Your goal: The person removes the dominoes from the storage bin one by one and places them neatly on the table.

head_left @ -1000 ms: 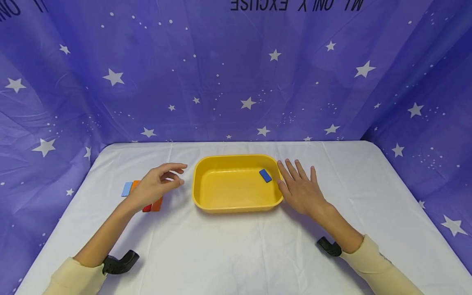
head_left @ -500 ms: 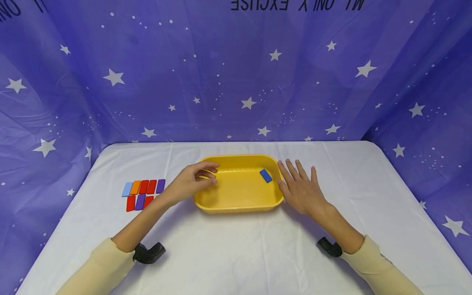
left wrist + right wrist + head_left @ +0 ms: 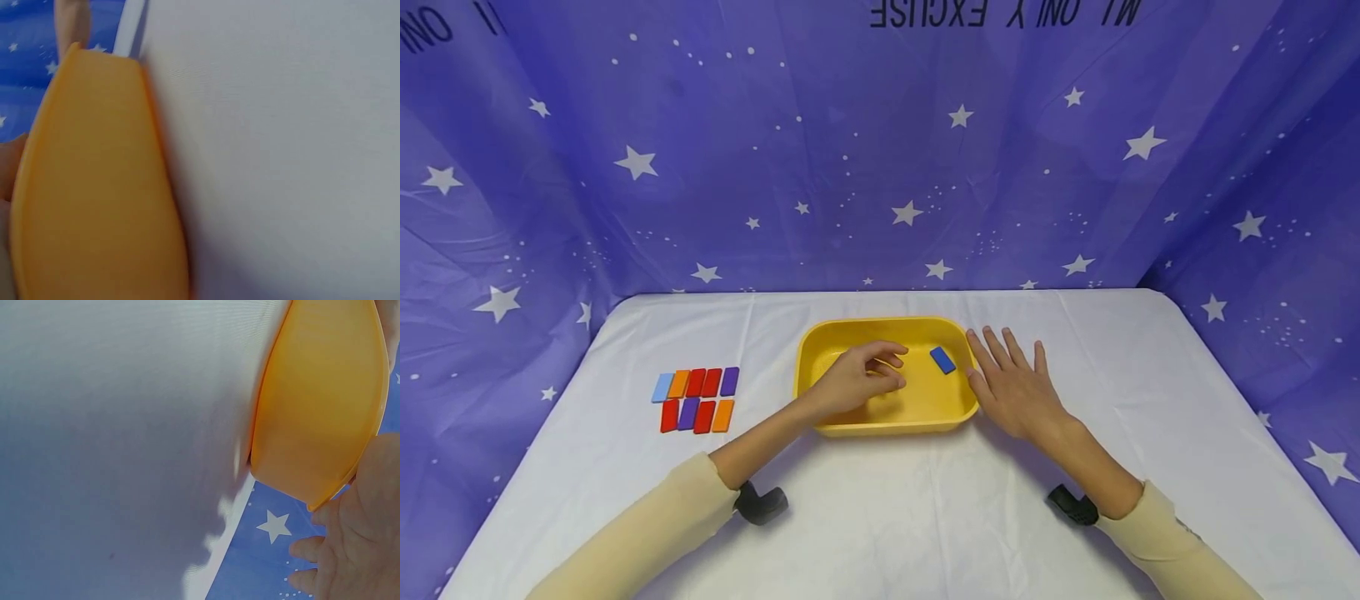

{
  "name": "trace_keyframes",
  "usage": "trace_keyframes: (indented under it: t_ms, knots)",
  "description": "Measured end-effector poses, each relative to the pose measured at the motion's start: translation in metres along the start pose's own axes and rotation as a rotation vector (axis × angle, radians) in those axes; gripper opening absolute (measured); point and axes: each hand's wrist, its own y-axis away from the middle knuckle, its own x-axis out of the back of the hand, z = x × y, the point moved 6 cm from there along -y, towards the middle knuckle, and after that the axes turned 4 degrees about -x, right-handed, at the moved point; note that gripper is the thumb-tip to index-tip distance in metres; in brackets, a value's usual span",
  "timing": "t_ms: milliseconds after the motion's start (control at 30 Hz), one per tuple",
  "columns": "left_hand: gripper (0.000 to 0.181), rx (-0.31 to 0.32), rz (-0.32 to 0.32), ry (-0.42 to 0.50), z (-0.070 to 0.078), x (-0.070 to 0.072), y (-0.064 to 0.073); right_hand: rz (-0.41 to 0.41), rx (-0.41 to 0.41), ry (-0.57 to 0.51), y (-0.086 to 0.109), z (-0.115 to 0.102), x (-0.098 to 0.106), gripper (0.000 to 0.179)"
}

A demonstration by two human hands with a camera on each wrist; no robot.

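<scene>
A yellow plastic basin [image 3: 887,429] stands in the middle of the table. Inside, near its right end, lies one dark blue rectangular tile [image 3: 942,360]. My left hand [image 3: 857,379] is over the basin, fingers bent loosely and thumb apart from them, holding nothing; its fingertips are just left of the blue tile. At the basin's right rim, my right hand [image 3: 1015,383] is spread flat, fingers straight. The right wrist view shows this hand [image 3: 365,531] beside the basin wall [image 3: 319,394]. In the left wrist view the basin wall [image 3: 100,175] covers most of the left hand.
Several coloured tiles lie in two rows left of the basin, among them a light blue tile [image 3: 662,387] and an orange tile [image 3: 722,415]. A white cloth [image 3: 880,517] covers the table. A purple star-patterned curtain [image 3: 850,167] stands behind and at both sides.
My left hand has moved right, from beside the tile rows into the space over the basin, uncovering the rows. The right hand and the blue tile have stayed in place.
</scene>
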Motion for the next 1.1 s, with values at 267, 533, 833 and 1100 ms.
trace_keyframes:
  t_ms: [267,533,833,1100]
  knots:
    - [0.048,0.034,-0.005,-0.078,-0.004,-0.017,-0.025,-0.001,-0.005,-0.001,0.000,-0.001,0.000,0.062]
    - [0.047,0.013,-0.041,-0.180,-0.008,-0.028,-0.049,0.003,-0.001,-0.003,0.000,0.000,0.000,0.063]
    - [0.046,-0.009,-0.086,-0.270,-0.013,-0.039,-0.065,0.007,0.008,-0.013,-0.001,0.000,0.000,0.062]
    - [0.051,0.000,-0.029,-0.322,-0.017,-0.037,-0.069,0.006,0.006,-0.007,-0.001,0.000,-0.001,0.062]
